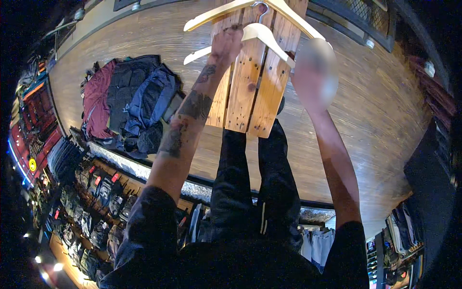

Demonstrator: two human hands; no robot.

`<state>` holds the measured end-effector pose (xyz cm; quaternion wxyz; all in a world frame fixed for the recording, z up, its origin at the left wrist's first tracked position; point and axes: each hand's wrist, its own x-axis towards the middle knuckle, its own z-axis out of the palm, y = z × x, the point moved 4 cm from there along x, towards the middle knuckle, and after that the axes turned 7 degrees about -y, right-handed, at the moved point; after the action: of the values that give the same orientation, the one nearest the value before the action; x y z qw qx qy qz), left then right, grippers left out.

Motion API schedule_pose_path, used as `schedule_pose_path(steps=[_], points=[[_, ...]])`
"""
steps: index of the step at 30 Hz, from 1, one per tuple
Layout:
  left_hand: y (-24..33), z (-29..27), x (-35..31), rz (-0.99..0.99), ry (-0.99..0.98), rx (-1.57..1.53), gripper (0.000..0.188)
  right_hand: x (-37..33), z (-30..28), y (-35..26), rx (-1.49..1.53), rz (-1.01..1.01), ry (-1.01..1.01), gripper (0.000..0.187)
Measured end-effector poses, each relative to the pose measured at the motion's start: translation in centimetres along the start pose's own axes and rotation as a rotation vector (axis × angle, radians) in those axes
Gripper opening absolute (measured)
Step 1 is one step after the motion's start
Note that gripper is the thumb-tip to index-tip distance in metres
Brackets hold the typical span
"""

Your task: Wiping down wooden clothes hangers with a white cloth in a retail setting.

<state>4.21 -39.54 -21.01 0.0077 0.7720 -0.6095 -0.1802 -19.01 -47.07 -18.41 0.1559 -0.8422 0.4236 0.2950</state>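
A pale wooden clothes hanger [258, 32] is held over a slatted wooden bench [244, 91]. My left hand [227, 45] has its fingers closed on the hanger's left arm. At the hanger's right end is my right hand [315, 74], its fingers smeared by a blur, so its hold cannot be made out. A second pale wooden hanger [211, 14] lies just beyond the first, partly cut off by the upper edge. A metal hook shows between the two hangers.
A pile of folded garments [130, 98], maroon, black and navy, lies on the wood-plank floor [385, 111] left of the bench. Racks of hanging clothes [98, 207] stand at lower left. More clothes [317, 243] hang at lower right. Dark metal fixtures line the far edge.
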Motion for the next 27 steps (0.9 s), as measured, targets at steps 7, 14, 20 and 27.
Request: schedule_pose_path(steps=[7, 14, 20, 27], points=[[3.6, -3.4, -3.5, -0.045, 0.051, 0.045, 0.083, -5.5, -1.4, 2.7, 0.113, 0.167, 0.140, 0.066], [3.3, -4.8, -12.8, -0.161, 0.016, -0.081, 0.078, -12.3, -3.5, 1.3, 0.180, 0.181, 0.149, 0.064], [3.9, -8.0, -21.5, -0.258, 0.131, -0.336, 0.072, -16.1, -5.6, -2.1, 0.197, 0.022, 0.232, 0.057], [2.4, -12.4, -33.2, -0.379, 0.240, -0.452, 0.072, -21.5, -10.9, -11.9, 0.238, -0.219, 0.163, 0.049]])
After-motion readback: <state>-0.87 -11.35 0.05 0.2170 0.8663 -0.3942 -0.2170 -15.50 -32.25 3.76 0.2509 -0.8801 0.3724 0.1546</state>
